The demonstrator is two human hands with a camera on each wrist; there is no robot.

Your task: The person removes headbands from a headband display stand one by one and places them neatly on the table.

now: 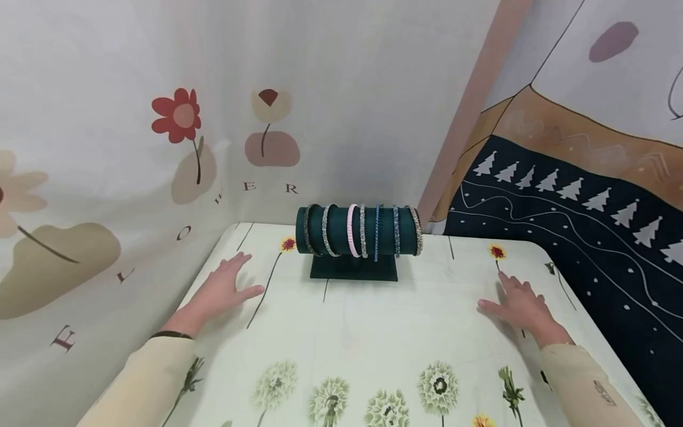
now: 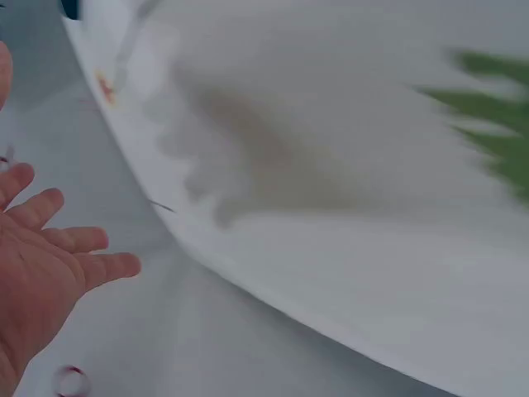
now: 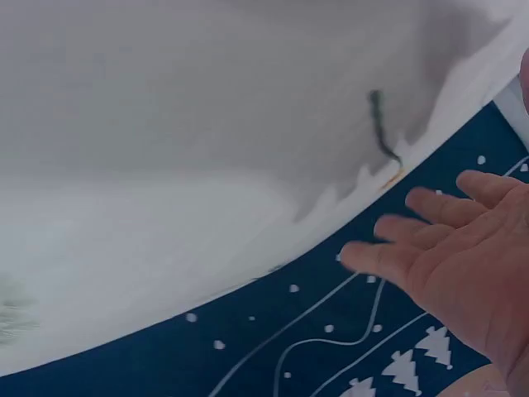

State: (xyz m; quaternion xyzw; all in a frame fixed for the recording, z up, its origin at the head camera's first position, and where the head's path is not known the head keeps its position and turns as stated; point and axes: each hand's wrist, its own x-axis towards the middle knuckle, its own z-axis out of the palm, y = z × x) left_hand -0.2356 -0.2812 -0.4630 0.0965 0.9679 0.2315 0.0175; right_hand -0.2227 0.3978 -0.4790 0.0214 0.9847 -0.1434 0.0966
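Note:
A dark green bracelet stand [image 1: 356, 270] with a horizontal padded roll stands at the far middle of the table. Several bracelets circle the roll, among them a pink bracelet [image 1: 350, 230], a blue bracelet [image 1: 396, 231] and a silvery bracelet [image 1: 328, 231]. My left hand [image 1: 221, 290] hovers over the table's left side, fingers spread and holding nothing; the left wrist view shows its open palm. On the right side, my right hand [image 1: 520, 305] is spread in the same way, apart from the stand. Its palm and fingers [image 3: 388, 256] show bare in the right wrist view.
The white tablecloth [image 1: 352, 326] carries printed dandelions and flowers. A pale curtain [image 1: 347, 89] with flower prints hangs behind and to the left. Dark blue cloth [image 1: 533, 219] with white trees hangs along the right edge.

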